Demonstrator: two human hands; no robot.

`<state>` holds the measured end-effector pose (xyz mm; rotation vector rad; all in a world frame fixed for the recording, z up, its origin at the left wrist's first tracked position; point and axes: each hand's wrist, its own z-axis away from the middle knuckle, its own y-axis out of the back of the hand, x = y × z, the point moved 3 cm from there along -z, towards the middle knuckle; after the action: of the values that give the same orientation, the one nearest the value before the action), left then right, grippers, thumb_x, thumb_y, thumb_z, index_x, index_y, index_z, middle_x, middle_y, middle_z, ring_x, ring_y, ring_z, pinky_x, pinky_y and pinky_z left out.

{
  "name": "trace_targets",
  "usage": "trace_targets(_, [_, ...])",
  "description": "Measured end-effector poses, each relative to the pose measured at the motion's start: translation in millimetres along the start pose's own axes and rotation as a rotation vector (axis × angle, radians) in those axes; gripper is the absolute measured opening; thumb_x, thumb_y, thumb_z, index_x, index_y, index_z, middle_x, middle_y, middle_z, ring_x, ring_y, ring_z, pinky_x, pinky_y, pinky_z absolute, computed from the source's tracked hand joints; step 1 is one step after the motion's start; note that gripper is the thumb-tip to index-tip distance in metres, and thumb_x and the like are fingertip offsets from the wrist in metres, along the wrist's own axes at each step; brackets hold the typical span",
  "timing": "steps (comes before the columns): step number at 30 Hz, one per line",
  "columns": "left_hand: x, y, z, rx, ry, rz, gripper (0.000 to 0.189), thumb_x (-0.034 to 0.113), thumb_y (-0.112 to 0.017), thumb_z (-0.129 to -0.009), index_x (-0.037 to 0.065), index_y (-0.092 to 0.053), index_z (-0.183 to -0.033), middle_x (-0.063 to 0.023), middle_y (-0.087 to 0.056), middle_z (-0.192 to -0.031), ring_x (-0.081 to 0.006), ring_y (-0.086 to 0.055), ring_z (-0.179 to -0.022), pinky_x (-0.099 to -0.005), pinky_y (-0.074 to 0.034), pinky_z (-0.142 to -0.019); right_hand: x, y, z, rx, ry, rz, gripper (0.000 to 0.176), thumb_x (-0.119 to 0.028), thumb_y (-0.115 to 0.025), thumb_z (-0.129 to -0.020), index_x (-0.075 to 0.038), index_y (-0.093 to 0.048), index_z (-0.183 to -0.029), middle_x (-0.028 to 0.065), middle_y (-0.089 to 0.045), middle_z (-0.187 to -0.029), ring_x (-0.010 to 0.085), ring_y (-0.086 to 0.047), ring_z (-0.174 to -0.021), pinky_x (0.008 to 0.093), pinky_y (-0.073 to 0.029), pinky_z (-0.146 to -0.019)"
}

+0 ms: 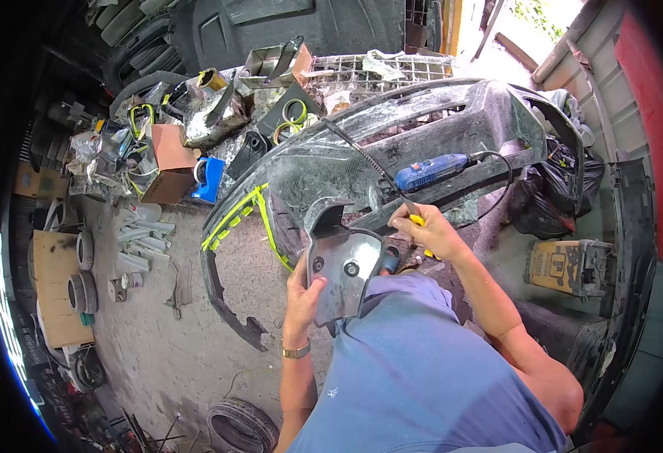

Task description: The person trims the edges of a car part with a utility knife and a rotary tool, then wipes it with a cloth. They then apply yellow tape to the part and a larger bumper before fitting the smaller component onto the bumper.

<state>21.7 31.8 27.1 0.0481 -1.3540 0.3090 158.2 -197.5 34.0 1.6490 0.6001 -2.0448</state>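
My left hand (301, 302) is closed on the left edge of a curved black plastic car part (339, 283). Its smooth inner face shows, with two round dark fittings. My right hand (431, 232) pinches a yellow-handled knife (417, 220), its short metal blade pointing up and left; most of the handle is hidden by my fingers. The blade is apart from the plastic part. Just beyond my hands lies a large dark car bumper (309, 181), with yellow-green tape (263, 219) along its left end. A blue rotary tool (431, 172) rests on the bumper.
Behind the bumper, a cluttered bench holds an open cardboard box (173, 162), tape rolls (293, 112) and a blue tape dispenser (209, 180). Black bags (550, 192) and a battery-like box (569, 266) stand at right. A tyre (242, 426) lies on the floor.
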Motion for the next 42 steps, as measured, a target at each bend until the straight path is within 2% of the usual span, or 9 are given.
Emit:
trace_targets(12, [-2.6, 9.9, -21.9, -0.086, 0.076, 0.119, 0.056, -0.007, -0.051, -0.078, -0.001, -0.045, -0.134, -0.0083, -0.058, -0.12, -0.0155, -0.055, -0.108, -0.0299, -0.043, -0.095, 17.3, -16.0, 6.5, -0.052, -0.259, -0.352, 0.019, -0.017, -0.058, -0.091, -0.003, -0.058, -0.103, -0.0021, -0.049, -0.068, 0.0035, -0.04, -0.055, 0.0204, -0.034, -0.048])
trace_targets(20, [-37.7, 37.2, -39.9, -0.094, 0.558, 0.662, 0.042, 0.008, -0.058, -0.074, -0.005, -0.051, -0.113, -0.0206, -0.064, -0.091, -0.0276, -0.067, -0.071, -0.039, -0.059, -0.062, 54.7, -53.2, 23.4, -0.079, -0.328, -0.48, 0.028, -0.02, -0.053, -0.094, -0.004, -0.049, -0.116, 0.0024, -0.054, -0.078, 0.0065, -0.049, -0.062, 0.0223, -0.041, -0.055])
trace_targets(25, [-48.8, 45.0, -38.0, -0.188, 0.492, 1.071, 0.043, 0.03, -0.06, -0.08, -0.005, -0.052, -0.104, -0.0195, -0.063, -0.082, -0.0263, -0.064, -0.059, -0.0343, -0.054, -0.049, 4.0, -9.7, -9.3, 0.204, 0.003, 0.615, 0.033, -0.022, -0.055, -0.091, -0.006, -0.045, -0.118, 0.0231, -0.058, -0.102, 0.0382, -0.057, -0.099, 0.0406, -0.045, -0.081])
trace_targets(28, [-42.0, 48.7, -41.4, -0.075, 0.435, 0.971, 0.052, 0.038, -0.036, -0.092, -0.002, -0.043, -0.125, -0.0098, -0.047, -0.06, -0.0173, -0.044, -0.04, -0.0285, -0.037, -0.034, -3.2, 39.2, -35.5, 0.248, 0.077, 0.7, 0.024, -0.017, -0.051, -0.092, -0.003, -0.05, -0.113, 0.0163, -0.057, -0.095, 0.0278, -0.056, -0.089, 0.0357, -0.043, -0.081])
trace_targets(31, [-34.3, 47.3, -45.1, -0.602, 0.12, 1.234, 0.058, 0.044, -0.036, -0.092, -0.002, -0.043, -0.125, -0.0112, -0.046, -0.058, -0.0175, -0.041, -0.038, -0.0299, -0.035, -0.033, -21.2, 67.3, -54.9, 0.264, 0.308, 0.95, 0.029, -0.016, -0.057, -0.089, -0.004, -0.054, -0.116, 0.0144, -0.058, -0.097, 0.0321, -0.056, -0.092, 0.0392, -0.042, -0.081])
trace_targets(37, [-28.7, 50.8, -22.0, -0.245, 0.201, 1.17, 0.066, 0.054, -0.034, -0.089, -0.005, -0.048, -0.116, -0.0106, -0.049, -0.059, -0.0191, -0.047, -0.043, -0.0307, -0.039, -0.037, -22.3, 96.0, -84.2, 0.168, 0.286, 1.176, 0.03, -0.016, -0.058, -0.084, -0.007, -0.059, -0.113, 0.0115, -0.056, -0.093, 0.0297, -0.052, -0.094, 0.0395, -0.036, -0.087])
trace_targets(39, [-69.5, 82.7, -12.1, 0.286, 0.575, 0.608, 0.06, 0.05, -0.042, -0.087, -0.005, -0.051, -0.11, -0.0106, -0.054, -0.065, -0.0207, -0.053, -0.05, -0.0312, -0.045, -0.042, -19.8, 114.0, -80.2, 0.224, 0.327, 1.203, 0.028, -0.016, -0.057, -0.086, -0.006, -0.058, -0.112, 0.0124, -0.056, -0.095, 0.0321, -0.051, -0.096, 0.0397, -0.036, -0.089])
trace_targets(41, [-46.2, 71.4, -9.0, 0.338, 0.252, 0.467, 0.047, 0.038, -0.053, -0.083, -0.003, -0.054, -0.106, -0.0117, -0.06, -0.073, -0.0217, -0.059, -0.057, -0.0324, -0.05, -0.05, -19.3, 124.5, -74.3, 0.279, 0.36, 1.197, 0.029, -0.015, -0.056, -0.086, -0.007, -0.057, -0.113, 0.0122, -0.056, -0.094, 0.0322, -0.051, -0.097, 0.0392, -0.036, -0.09])
trace_targets(42, [-17.5, 59.8, -8.0, 0.286, 0.194, 0.464, 0.026, 0.009, -0.058, -0.081, -0.003, -0.055, -0.104, -0.0102, -0.064, -0.081, -0.0176, -0.063, -0.066, -0.0303, -0.053, -0.061, -24.3, 127.5, -69.9, 0.299, 0.374, 1.187, 0.029, -0.015, -0.056, -0.086, -0.007, -0.056, -0.114, 0.012, -0.056, -0.095, 0.0318, -0.051, -0.097, 0.0388, -0.036, -0.09])
